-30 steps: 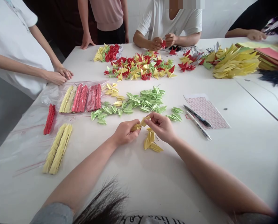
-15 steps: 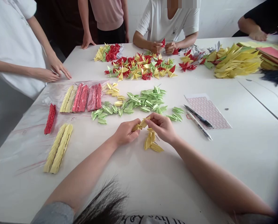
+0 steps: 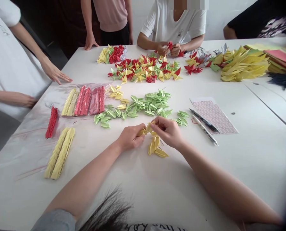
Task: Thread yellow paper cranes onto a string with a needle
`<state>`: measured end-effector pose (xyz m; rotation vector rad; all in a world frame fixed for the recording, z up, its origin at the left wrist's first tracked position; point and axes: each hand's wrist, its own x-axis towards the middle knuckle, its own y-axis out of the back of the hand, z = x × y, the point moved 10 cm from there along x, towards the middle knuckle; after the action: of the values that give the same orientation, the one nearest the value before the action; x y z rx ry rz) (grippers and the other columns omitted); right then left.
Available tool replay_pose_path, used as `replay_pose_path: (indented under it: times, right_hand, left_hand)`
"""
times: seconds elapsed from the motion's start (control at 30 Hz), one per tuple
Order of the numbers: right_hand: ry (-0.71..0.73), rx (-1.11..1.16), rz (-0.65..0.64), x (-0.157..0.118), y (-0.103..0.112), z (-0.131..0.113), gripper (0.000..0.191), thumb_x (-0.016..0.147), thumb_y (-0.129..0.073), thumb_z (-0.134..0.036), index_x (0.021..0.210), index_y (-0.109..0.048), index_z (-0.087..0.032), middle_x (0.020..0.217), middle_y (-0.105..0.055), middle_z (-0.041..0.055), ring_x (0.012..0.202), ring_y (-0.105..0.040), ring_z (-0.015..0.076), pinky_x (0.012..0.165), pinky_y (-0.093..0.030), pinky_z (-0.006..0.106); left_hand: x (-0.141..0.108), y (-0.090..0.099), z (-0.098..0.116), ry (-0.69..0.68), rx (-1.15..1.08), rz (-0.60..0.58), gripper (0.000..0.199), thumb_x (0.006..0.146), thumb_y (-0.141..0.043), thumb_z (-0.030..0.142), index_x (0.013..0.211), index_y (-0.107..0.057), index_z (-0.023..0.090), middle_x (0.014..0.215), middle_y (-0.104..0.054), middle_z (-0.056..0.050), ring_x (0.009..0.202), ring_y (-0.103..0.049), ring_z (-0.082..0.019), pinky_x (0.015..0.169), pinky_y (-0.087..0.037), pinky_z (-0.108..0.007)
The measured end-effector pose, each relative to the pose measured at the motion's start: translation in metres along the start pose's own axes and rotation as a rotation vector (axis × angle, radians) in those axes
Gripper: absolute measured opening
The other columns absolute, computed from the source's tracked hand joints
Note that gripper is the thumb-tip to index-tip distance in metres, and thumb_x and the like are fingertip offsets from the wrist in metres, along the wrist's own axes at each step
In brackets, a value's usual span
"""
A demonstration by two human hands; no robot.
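Observation:
My left hand (image 3: 130,137) is closed around folded yellow paper pieces (image 3: 141,132) on a dark string, at the middle of the table. Opposite it, my right hand (image 3: 167,131) pinches one yellow piece at the same bunch, thumb and index finger together. Below the right hand, more yellow folded paper pieces (image 3: 155,147) rest on the tabletop, with a bit of thread showing beside them. Just beyond both hands spreads a loose pile of green folded paper pieces (image 3: 155,102), and a few yellow ones (image 3: 115,92) lie at its far left.
On the left lie bagged red and yellow folded strips (image 3: 82,101), a red strip (image 3: 52,122) and two yellow strips (image 3: 60,153). Right of me are a label sheet (image 3: 226,120) and two pens (image 3: 204,120). Colourful paper cranes (image 3: 145,69) cover the far side, where co-workers are.
My hands stay almost in place, still working the yellow piece. The co-worker at left has drawn both hands back and apart; the one at far right has pulled an arm back.

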<state>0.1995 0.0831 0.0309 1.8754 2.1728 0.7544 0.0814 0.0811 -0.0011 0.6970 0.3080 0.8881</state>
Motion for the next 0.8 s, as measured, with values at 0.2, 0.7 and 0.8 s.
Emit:
replay_pose_path:
  times: [0.2,0.7,0.8]
  right_hand:
    - [-0.002,-0.066,0.018,0.001,0.002,-0.001,0.024,0.09,-0.055,-0.037,0.075,-0.059,-0.019,0.052,-0.036,-0.0058,0.049,-0.029,0.0088,0.05,-0.026,0.026]
    - [0.161,-0.227,-0.152,0.002,-0.005,-0.015,0.022,0.093,-0.053,-0.034,0.079,-0.061,-0.019,0.057,-0.045,-0.0034,0.05,-0.034,0.0089,0.053,-0.029,0.025]
    - [0.205,-0.282,-0.172,0.002,-0.005,-0.019,0.021,0.093,-0.052,-0.032,0.079,-0.061,-0.019,0.059,-0.047,-0.0027,0.05,-0.035,0.0088,0.053,-0.03,0.025]
  left_hand:
    - [0.0,-0.001,0.0,0.025,0.047,0.008,0.009,0.081,-0.042,0.032,0.081,-0.04,0.023,0.065,-0.046,0.004,0.059,-0.042,-0.015,0.061,-0.029,-0.028]
    - [0.001,-0.01,0.002,0.05,0.28,-0.031,0.008,0.084,-0.044,0.03,0.087,-0.046,0.023,0.078,-0.061,0.001,0.068,-0.056,-0.018,0.059,-0.029,-0.029]
    - [0.001,-0.011,0.004,0.044,0.305,-0.042,0.01,0.085,-0.044,0.03,0.091,-0.048,0.023,0.079,-0.063,0.001,0.069,-0.058,-0.019,0.06,-0.03,-0.03]
